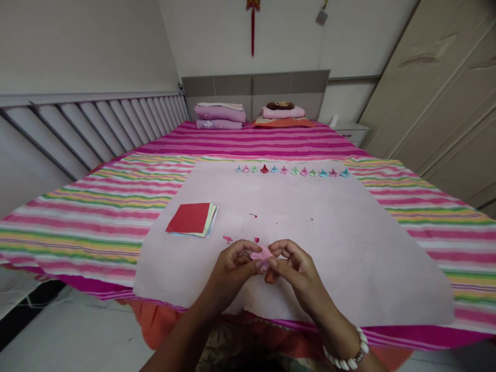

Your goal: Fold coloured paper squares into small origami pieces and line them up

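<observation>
A small piece of folded pink paper is pinched between both hands, just above the near part of the white sheet. My left hand grips its left side with thumb and fingers. On its right side, my right hand is closed in the same way, and a pale bracelet circles that wrist. Part of the paper is hidden behind the fingers. To the left lies a stack of coloured paper with a red sheet on top.
Small folded paper figures in several colours stand in a row along the sheet's far edge. Small dark red marks dot its middle. The sheet lies on a striped bed. Folded bedding is stacked by the headboard; a railing runs along the left.
</observation>
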{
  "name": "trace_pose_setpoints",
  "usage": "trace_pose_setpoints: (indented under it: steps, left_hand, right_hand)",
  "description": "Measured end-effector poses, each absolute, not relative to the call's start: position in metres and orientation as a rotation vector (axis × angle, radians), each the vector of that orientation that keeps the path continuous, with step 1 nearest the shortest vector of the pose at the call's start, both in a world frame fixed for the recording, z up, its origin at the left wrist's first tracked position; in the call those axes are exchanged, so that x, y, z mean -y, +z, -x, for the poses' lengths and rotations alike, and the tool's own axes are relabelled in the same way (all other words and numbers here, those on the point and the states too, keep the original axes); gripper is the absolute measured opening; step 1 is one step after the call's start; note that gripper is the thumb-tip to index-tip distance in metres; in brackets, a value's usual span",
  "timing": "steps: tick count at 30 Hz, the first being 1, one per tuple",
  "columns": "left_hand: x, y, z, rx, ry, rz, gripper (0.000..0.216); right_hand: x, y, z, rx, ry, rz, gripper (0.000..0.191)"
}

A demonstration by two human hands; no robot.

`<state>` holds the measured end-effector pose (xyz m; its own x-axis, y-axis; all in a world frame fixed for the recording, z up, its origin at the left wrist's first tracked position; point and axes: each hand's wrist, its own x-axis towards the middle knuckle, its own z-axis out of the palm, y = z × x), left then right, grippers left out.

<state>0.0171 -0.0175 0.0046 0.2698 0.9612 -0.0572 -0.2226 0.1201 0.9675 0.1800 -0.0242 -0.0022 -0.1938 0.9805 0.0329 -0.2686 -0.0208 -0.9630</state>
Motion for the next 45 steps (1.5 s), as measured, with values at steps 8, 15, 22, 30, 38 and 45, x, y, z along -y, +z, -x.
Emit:
trace_pose_setpoints:
  steps: [8, 15, 22, 30, 38, 45]
  left_hand:
    - [0.017, 0.003, -0.019, -0.966, 1.018, -1.042, 0.027]
    - [0.018, 0.005, -0.018, -1.043, 1.040, -1.123, 0.016]
    - [0.015, 0.001, -0.016, -1.088, 1.051, -1.188, 0.016]
    - [0.017, 0.002, -0.019, -1.137, 1.091, -1.227, 0.017]
    - [0.018, 0.002, -0.022, -1.092, 1.296, -1.325, 0.010]
    - [0.020, 0.000, -0.019, -1.056, 1.354, -1.734, 0.017]
  right_hand:
    - [0.021, -0.003, -0.181, 1.214, 1.441, 0.961, 0.025]
    - [0.020, -0.012, -0.179, 1.093, 1.427, 0.982, 0.023]
    - [0.021, -0.013, -0.183, 1.106, 1.429, 0.883, 0.014]
    - [0.016, -0.017, -0.178, 1.008, 1.478, 0.932, 0.018]
    - [0.019, -0.015, -0.176, 1.031, 1.446, 0.934, 0.016]
    - [0.021, -0.012, -0.178, 1.136, 1.442, 0.897, 0.013]
